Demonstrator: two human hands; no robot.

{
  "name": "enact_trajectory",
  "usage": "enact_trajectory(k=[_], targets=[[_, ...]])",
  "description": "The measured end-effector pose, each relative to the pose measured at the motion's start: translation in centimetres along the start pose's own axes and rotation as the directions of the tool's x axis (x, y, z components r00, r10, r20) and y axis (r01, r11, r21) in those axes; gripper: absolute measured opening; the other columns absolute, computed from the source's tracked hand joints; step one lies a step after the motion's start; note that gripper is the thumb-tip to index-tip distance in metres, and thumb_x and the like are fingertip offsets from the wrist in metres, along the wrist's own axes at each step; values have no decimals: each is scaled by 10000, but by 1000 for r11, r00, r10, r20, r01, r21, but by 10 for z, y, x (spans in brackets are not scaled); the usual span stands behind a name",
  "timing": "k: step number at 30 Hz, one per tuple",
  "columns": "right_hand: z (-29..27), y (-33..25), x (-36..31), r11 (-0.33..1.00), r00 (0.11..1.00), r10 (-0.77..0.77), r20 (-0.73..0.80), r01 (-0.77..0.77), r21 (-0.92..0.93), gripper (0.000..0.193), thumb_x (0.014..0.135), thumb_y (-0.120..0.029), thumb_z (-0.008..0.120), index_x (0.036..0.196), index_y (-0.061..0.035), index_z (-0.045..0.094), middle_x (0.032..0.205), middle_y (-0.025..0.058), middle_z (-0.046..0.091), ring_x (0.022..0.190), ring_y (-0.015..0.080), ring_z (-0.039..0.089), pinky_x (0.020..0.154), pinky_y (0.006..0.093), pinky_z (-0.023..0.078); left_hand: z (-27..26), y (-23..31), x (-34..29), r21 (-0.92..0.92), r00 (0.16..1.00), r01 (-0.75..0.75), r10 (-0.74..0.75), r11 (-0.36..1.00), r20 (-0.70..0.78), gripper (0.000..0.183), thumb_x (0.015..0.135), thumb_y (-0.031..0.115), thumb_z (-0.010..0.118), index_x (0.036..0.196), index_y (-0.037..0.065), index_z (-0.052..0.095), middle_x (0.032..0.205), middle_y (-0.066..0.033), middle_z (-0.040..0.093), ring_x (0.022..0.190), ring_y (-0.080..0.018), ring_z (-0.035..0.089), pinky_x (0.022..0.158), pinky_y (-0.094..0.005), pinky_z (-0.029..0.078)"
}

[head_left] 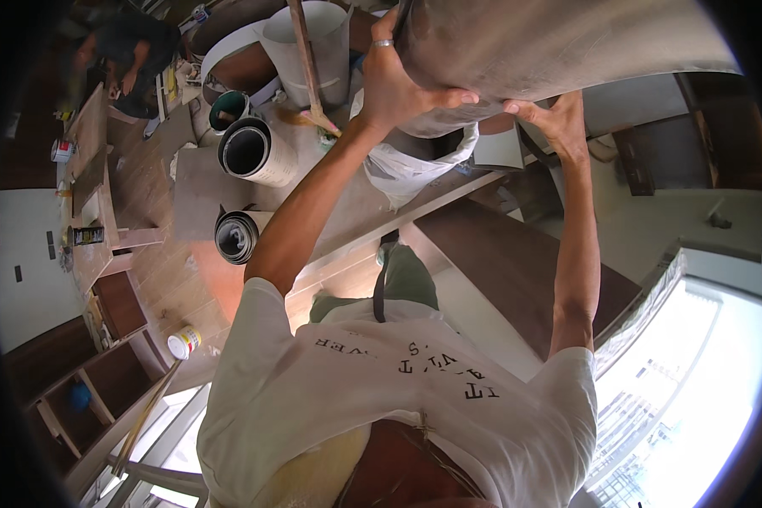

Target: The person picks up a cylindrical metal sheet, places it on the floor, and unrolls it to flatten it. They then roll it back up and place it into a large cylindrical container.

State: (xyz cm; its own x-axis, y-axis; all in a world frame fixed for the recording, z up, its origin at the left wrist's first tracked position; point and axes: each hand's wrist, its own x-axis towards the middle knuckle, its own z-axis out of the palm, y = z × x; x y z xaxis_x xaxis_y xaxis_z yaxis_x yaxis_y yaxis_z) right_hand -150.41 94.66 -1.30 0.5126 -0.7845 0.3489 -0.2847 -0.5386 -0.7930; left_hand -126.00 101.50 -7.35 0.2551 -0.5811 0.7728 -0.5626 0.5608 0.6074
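A large, brownish-grey, curved sheet (559, 46), thin and smooth like laminate, fills the upper right. Its lower edge lies between my hands. My left hand (398, 89), with a ring on one finger, is closed on the sheet's left corner, thumb pressed along the lower edge. Further right, my right hand (557, 125) grips the same edge, its thumb pointing toward the left one. The far fingertips of both hands are partly hidden. Just below the sheet is an open white plastic bag (411, 173). Left of my left forearm stands a rolled sheet (267, 157), dark inside.
Another roll (235, 237) lies nearer. A wooden stick (305, 55) leans by a pale, wide roll (334, 51). A co-worker (135, 55) is at upper left beside a wooden bench (93, 161). A white bucket (184, 342) stands near open shelving (123, 372). A brown board (516, 271) lies below my right arm.
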Motion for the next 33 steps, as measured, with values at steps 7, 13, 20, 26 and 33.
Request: enact_trajectory(k=[7,13,20,26,33], targets=[[21,136,23,992,993,86,80,-93,87,888,507,-282,964,1204,87,557,1142,181,626,1099,293,598,996,399,461,72,-88,-43,91,984,159,-165,983,62,1324,405,490,993,1384,-26,267,1300,-230,511,1165,-321,558,1006,-424,453],[49,215,22,988,966,126,227,-143,60,1187,499,-342,963,1404,29,292,1386,199,433,1299,336,442,1118,419,358,90,-141,-107,186,905,372,-400,909,144,1221,505,487,969,1351,-20,249,1284,-208,463,1187,-299,503,1036,-434,405],[99,289,-4,963,895,219,389,-264,64,1416,499,-371,977,1514,21,70,1456,224,292,1390,374,322,1157,449,315,89,-176,-169,248,677,646,-692,722,249,1276,441,434,987,1364,-60,257,1306,-234,461,1226,-344,487,1050,-421,393],[139,353,-37,975,854,219,472,-175,-137,1324,537,-389,956,1502,25,148,1465,242,334,1366,398,367,1153,425,335,87,-210,-241,97,657,697,-688,710,309,799,618,347,936,1232,-25,586,1224,-139,633,1129,-270,603,995,-378,463],[141,352,-43,925,797,269,541,-57,-376,813,766,-440,791,1408,-50,482,1447,197,479,1375,357,404,1154,431,342,87,-210,-244,483,800,371,-537,793,268,804,546,350,944,1189,-2,616,1175,-186,628,1105,-376,605,948,-422,491]])
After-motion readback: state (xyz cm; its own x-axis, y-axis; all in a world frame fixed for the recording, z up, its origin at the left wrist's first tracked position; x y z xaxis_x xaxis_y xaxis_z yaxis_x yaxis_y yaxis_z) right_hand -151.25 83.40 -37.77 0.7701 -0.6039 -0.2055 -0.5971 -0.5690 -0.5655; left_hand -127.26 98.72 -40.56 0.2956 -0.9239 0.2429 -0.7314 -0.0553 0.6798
